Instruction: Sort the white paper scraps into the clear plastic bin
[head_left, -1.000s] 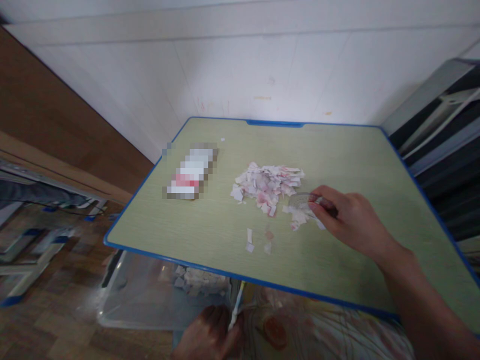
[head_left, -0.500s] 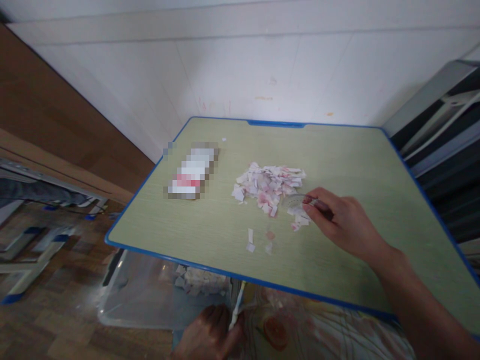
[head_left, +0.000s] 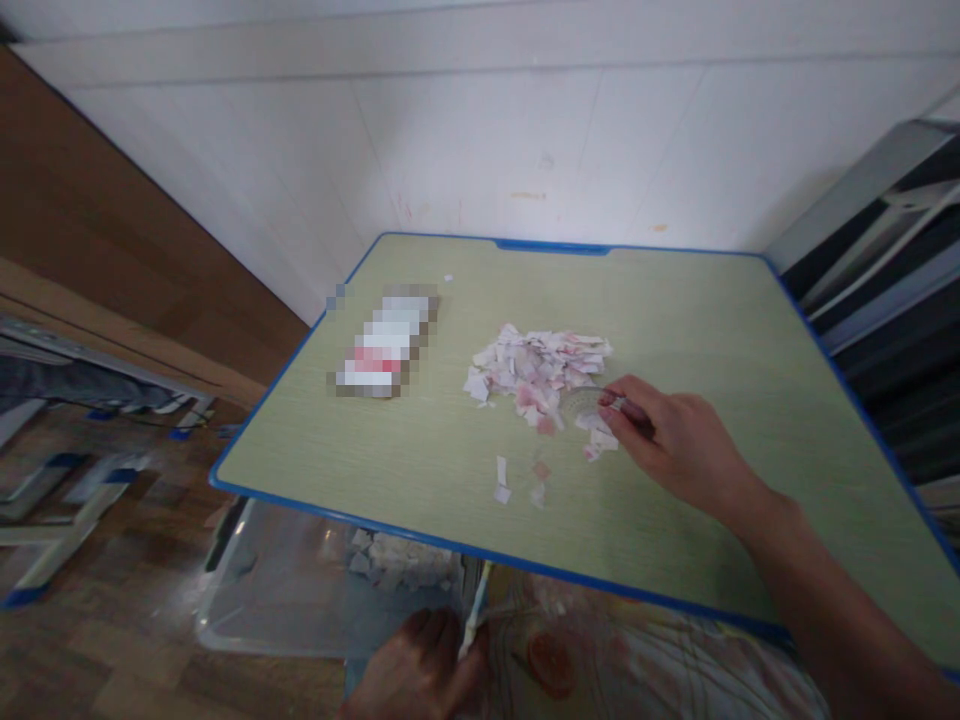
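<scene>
My right hand [head_left: 664,430] pinches a clear protractor [head_left: 581,402] between thumb and fingers. Its curved edge lies at the right side of a pile of torn paper scraps [head_left: 536,365], white and pinkish. A small clump of scraps [head_left: 600,442] lies under and beside the protractor. Below the table's front edge, my left hand [head_left: 420,660] is closed, fingers curled. A thin whitish strip [head_left: 474,610] runs up from its thumb side; what that strip belongs to I cannot make out.
The light green table [head_left: 337,450] has a blue rim and stands against a white wall. A pixelated white and red object [head_left: 390,340] lies on its left. Below is a clear plastic bin [head_left: 262,590] with paper scraps. Loose scraps [head_left: 501,480] lie near the front edge.
My right hand and the protractor have shifted slightly left, towards the pile. The scraps beside it have moved a little. My left hand stays in place.
</scene>
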